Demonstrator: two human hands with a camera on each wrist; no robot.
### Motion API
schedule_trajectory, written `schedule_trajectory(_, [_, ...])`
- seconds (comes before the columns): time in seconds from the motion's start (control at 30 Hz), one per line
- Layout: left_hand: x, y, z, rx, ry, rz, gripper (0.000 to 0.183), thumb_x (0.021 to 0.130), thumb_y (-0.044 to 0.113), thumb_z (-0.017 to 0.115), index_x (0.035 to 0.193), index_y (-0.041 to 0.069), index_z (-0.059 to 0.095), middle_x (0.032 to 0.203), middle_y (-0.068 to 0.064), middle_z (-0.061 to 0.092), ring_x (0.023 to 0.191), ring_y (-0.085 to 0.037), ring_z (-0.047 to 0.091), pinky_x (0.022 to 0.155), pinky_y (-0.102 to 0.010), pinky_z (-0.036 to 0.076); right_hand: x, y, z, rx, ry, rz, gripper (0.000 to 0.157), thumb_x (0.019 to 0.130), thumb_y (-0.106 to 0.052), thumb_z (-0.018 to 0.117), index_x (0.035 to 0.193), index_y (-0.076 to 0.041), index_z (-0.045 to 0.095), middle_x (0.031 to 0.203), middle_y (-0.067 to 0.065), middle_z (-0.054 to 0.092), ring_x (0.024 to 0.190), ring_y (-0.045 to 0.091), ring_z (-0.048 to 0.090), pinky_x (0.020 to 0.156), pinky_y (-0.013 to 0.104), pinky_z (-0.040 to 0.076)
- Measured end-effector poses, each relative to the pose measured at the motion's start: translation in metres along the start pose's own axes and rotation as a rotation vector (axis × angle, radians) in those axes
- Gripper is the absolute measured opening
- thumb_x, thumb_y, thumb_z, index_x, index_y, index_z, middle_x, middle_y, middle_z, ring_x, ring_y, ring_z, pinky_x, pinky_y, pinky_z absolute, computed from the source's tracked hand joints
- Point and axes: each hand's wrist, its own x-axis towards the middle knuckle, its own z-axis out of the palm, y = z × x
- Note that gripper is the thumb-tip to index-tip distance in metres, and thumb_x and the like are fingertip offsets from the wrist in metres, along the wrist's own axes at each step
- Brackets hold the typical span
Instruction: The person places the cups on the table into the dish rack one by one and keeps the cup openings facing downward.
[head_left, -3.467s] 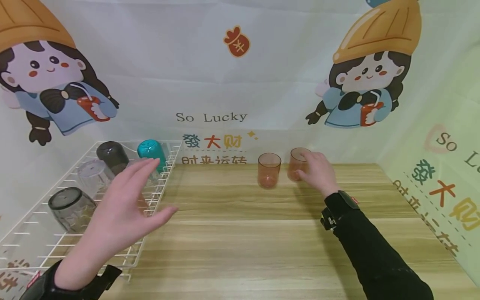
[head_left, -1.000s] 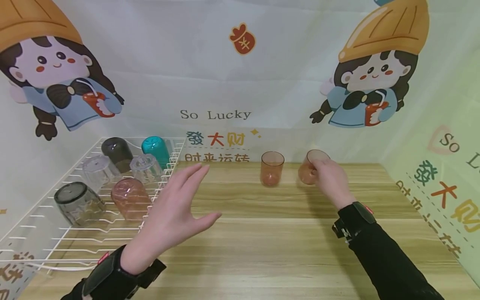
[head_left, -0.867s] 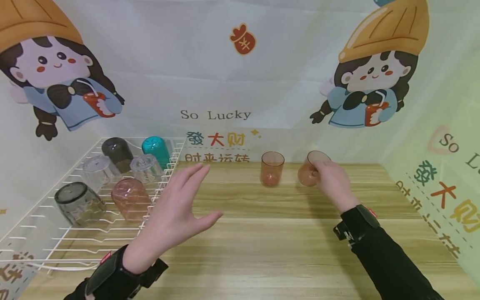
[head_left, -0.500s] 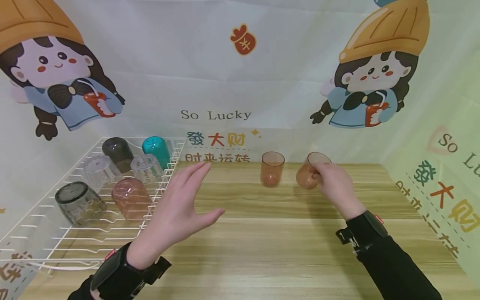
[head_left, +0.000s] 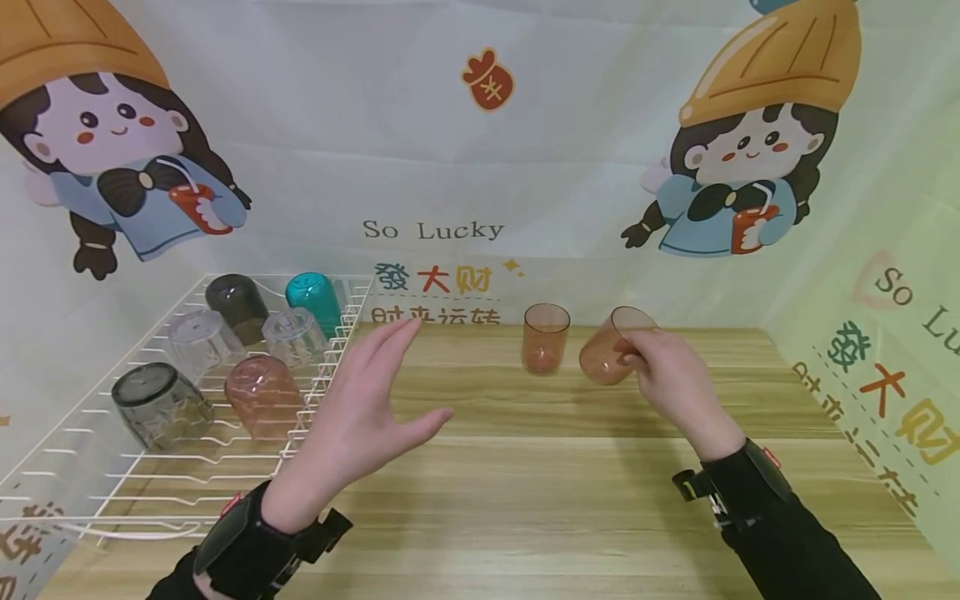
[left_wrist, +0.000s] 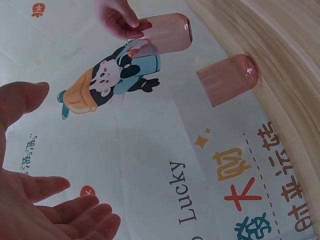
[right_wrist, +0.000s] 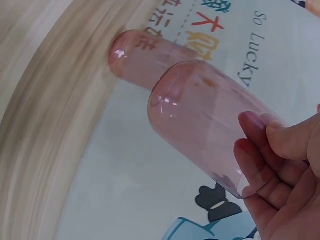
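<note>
My right hand pinches a pink clear glass near its rim, thumb on one side and fingers on the other. The glass leans, its mouth up to the right and its rounded base down to the left. In the right wrist view the fingertips show at the open end of the glass. A second pink glass stands upright on the wooden table just left of the held one. My left hand hovers beside the rack with fingers spread and thumb out, holding nothing.
A white wire rack at the left bears several upside-down glasses: a dark one, a teal one, a grey one, a pink one and clear ones. A printed cloth hangs behind the table.
My right hand has taken hold of the right-hand glass, which stood upright earlier, and tilted it with its base swung left. My left hand has moved right, away from over the rack.
</note>
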Motion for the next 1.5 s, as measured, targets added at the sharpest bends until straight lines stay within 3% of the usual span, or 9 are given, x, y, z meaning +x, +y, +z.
schedule_trajectory(0.43, [0.002, 0.003, 0.006, -0.010, 0.032, -0.002, 0.099, 0.070, 0.037, 0.088, 0.148, 0.001, 0.039, 0.149, -0.017, 0.042, 0.136, -0.034, 0.038, 0.113, -0.052, 0.030, 0.000, -0.034, -0.009, 0.145, 0.073, -0.059, 0.014, 0.091, 0.006, 0.065, 0.103, 0.000, 0.068, 0.098, 0.012, 0.070, 0.093, 0.031, 0.065, 0.082, 0.047, 0.052])
schedule_trajectory(0.93, [0.003, 0.008, 0.020, -0.174, 0.064, -0.018, 0.101, 0.071, 0.029, 0.090, 0.151, 0.003, 0.035, 0.150, -0.015, 0.042, 0.138, -0.032, 0.036, 0.114, -0.052, 0.029, 0.001, -0.066, -0.008, 0.353, 0.179, -0.024, 0.018, 0.091, 0.006, 0.065, 0.107, -0.001, 0.070, 0.100, 0.010, 0.070, 0.098, 0.028, 0.064, 0.085, 0.047, 0.051])
schedule_trajectory(1.27, [0.004, 0.014, 0.022, -0.245, 0.050, -0.062, 0.100, 0.072, 0.028, 0.089, 0.153, 0.005, 0.033, 0.153, -0.014, 0.039, 0.139, -0.030, 0.034, 0.113, -0.053, 0.029, -0.002, -0.081, -0.006, 0.480, 0.257, -0.031, 0.018, 0.090, 0.007, 0.066, 0.106, -0.001, 0.069, 0.099, 0.007, 0.070, 0.095, 0.018, 0.063, 0.084, 0.024, 0.049])
schedule_trajectory(1.5, [0.007, 0.017, 0.023, -0.279, 0.058, -0.073, 0.100, 0.073, 0.029, 0.089, 0.153, 0.007, 0.033, 0.153, -0.014, 0.038, 0.138, -0.029, 0.036, 0.110, -0.052, 0.035, -0.005, -0.089, -0.005, 0.585, 0.299, -0.021, 0.019, 0.091, 0.005, 0.065, 0.109, 0.001, 0.069, 0.101, 0.007, 0.070, 0.093, 0.016, 0.060, 0.083, 0.022, 0.048])
